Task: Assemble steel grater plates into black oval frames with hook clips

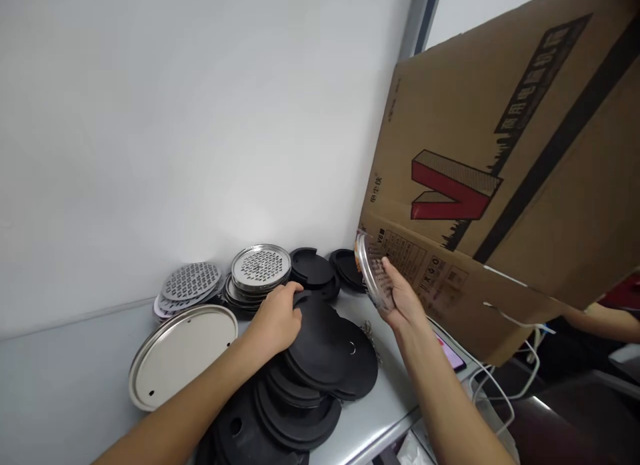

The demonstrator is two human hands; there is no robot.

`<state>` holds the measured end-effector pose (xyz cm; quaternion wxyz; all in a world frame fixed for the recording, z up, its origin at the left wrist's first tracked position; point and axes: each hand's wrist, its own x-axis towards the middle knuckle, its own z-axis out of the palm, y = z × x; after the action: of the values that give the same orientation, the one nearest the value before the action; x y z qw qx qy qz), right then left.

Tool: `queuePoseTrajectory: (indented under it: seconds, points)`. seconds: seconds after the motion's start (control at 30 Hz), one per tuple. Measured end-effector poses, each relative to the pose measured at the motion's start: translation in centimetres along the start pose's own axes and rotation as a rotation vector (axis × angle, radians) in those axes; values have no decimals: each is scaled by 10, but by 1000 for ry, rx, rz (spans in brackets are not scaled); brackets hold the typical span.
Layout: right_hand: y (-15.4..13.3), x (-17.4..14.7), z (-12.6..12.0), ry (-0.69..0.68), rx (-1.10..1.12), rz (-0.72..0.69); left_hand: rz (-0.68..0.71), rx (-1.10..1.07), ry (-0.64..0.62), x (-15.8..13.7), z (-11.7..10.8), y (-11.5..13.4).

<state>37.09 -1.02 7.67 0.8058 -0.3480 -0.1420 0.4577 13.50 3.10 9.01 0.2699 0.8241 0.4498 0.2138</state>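
Observation:
My right hand is raised over the right side of the table, closed on the rim of a round metal grater plate tilted nearly upright. My left hand has thumb and fingers around the edge of a black disc on a heap of similar discs; part of its grip is hidden. Just behind that hand stands a stack of silver grater discs. Left of it lie more perforated metal discs. A large shallow metal lid leans near my left forearm.
A big cardboard box with a red V leans on the right. More black discs sit against the white wall. A phone and white cables lie at the right edge. Another person's arm shows far right.

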Motion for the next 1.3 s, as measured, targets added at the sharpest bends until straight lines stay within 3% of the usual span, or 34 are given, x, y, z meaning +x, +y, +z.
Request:
queuePoseTrajectory:
  seconds: [0.2,0.27,0.33,0.4,0.47,0.53,0.63,0.83,1.17,1.3]
  points:
    - [25,-19,39,-103,-37,266,106,179,-76,-9,-8,10]
    - [30,-26,52,-138,-53,324,177,69,-16,-15,-17,19]
    - [37,-34,64,-179,-52,347,260,-191,78,-22,-25,29]
    - [46,-42,76,-226,-30,281,310,-437,152,-31,-28,38]
    - [57,-53,88,-256,-27,144,337,-512,207,-39,-25,43]
    - [66,-64,99,-262,-52,35,356,-437,267,-45,-18,43]
    - [69,-80,111,-311,-69,61,377,-284,357,-49,-11,35]
    - [52,-101,106,-526,-35,203,396,-141,352,-58,-16,22]
    - [59,-104,98,-582,49,208,385,-182,272,-74,-30,22]
    - [61,-107,100,-584,77,154,386,-244,316,-75,-33,21]
